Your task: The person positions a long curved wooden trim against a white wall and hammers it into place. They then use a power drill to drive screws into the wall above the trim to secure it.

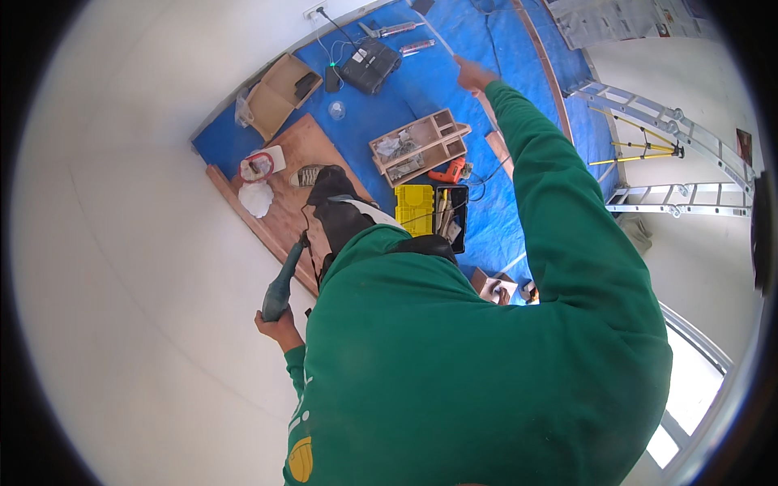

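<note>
My left hand [279,328] is wrapped round the thick end of a long teal power tool [279,289], held beside the white wall. Its narrow dark end points up toward my legs, and its exact kind cannot be made out. Stretched far forward, my right hand [473,74] closes on a long, thin, pale stick [438,37]. The stick runs up and left over the blue sheet, close to a small dark square [422,6] at the top edge. Whether the two are joined is unclear. My fingers are slightly blurred there.
Blue sheeting [365,113] covers the floor. On it lie a wooden tool tray [421,146], an orange drill [450,171], a yellow toolbox [414,206], a black case [370,66], a cardboard box [279,95] and caulking tubes [417,47]. A metal ladder [681,134] stands right; loose cables cross the floor.
</note>
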{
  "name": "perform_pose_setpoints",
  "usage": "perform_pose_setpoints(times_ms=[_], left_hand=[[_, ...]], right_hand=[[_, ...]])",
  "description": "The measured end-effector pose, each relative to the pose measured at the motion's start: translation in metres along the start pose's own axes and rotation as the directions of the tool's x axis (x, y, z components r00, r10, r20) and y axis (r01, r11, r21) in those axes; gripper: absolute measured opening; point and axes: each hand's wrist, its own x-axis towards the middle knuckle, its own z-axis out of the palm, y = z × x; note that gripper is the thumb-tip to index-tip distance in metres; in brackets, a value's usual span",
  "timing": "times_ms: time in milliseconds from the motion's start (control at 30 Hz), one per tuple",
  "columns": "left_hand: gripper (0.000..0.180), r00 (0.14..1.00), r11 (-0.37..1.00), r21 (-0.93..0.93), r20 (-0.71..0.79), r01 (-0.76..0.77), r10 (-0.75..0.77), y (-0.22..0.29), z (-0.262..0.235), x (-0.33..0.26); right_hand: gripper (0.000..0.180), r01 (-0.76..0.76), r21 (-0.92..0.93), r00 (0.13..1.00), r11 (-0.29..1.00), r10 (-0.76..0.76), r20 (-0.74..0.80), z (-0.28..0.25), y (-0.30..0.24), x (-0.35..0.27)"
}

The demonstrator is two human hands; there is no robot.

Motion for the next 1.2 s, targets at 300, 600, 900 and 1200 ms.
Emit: perform_pose_setpoints(times_ms=[300,600,900,1200], left_hand=[[0.027,0.983,0.97,-0.165,-0.06,-0.179,0.171,0.001,0.009,-0.027],[0.034,0.866,0.822,-0.276,-0.111,-0.498,0.488,0.016,0.122,-0.114],[0.04,0.797,0.766,-0.243,-0.051,-0.595,0.602,0.037,0.132,-0.142],[0.045,0.756,0.751,-0.106,-0.165,-0.652,0.633,0.036,0.12,-0.079]], right_hand=[[0.08,0.548,-0.26,0.837,0.795,-0.519,0.176,0.104,-0.087,-0.026],[0.086,0.975,0.211,-0.148,-0.065,-0.901,0.407,0.191,-0.387,-0.303],[0.065,0.839,0.544,-0.209,0.005,-0.92,0.331,0.251,-0.412,-0.291],[0.058,0.787,0.613,-0.221,0.071,-0.895,0.387,0.318,-0.425,-0.26]])
